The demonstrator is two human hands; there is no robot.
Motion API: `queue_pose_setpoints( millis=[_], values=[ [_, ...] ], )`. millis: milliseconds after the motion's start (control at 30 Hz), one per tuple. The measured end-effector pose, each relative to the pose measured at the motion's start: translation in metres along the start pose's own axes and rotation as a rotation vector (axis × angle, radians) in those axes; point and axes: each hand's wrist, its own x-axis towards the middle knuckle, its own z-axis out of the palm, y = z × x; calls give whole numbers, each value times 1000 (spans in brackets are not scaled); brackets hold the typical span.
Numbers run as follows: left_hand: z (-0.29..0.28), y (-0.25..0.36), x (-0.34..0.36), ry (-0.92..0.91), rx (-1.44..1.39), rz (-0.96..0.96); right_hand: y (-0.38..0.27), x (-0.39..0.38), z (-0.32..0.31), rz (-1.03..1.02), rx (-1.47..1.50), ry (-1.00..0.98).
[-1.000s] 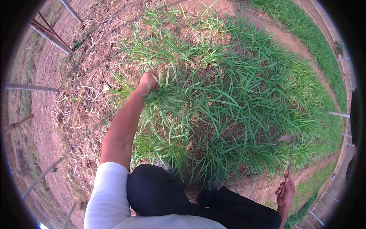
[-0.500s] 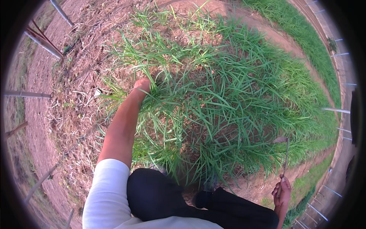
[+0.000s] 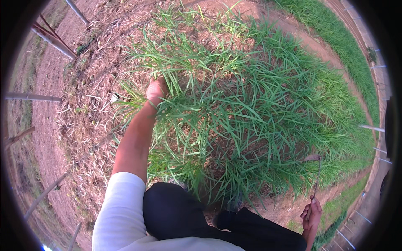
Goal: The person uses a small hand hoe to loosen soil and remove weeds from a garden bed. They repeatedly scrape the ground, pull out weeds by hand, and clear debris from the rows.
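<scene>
My left hand (image 3: 157, 88) reaches far forward into a clump of long green grass-like leaves (image 3: 173, 81) at the left edge of the planting. Leaves cross over its fingers, so whether they are closed round the stems is hidden. At the lower right, my right hand (image 3: 312, 212) is wrapped round the handle of a small hand hoe. The hoe's thin shaft (image 3: 318, 175) points away from me, and its flat, dull blade (image 3: 311, 157) hangs over the leaves. No contact between blade and soil can be made out.
Dense green leaves (image 3: 251, 113) fill the middle and right. Dry straw and bare soil (image 3: 90, 108) lie on the left, beside several slanting poles (image 3: 33, 96). My bent knee (image 3: 169, 211) is close below. A dirt strip (image 3: 310, 44) and more grass run along the far right.
My left hand has shifted slightly forward and left among the leaves. The right hand keeps hold of the hoe. The whole view has shifted a little.
</scene>
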Motion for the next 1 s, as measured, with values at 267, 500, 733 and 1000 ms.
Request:
queue_pose_setpoints(
  millis=[267, 500, 733, 1000],
  values=[
    [57, -41, 25, 32, -160, -578, -6, -6, -4, 27, -17, 16],
    [23, -9, 36, -102, -247, -486, 7, -19, -16, 33, -1, 51],
    [53, -38, 12, -65, -187, -264, 1, -10, -12, 4, -7, 17],
    [36, -29, 19, -197, -173, -305, -12, -10, 6, 17, -8, -1]
  ],
)
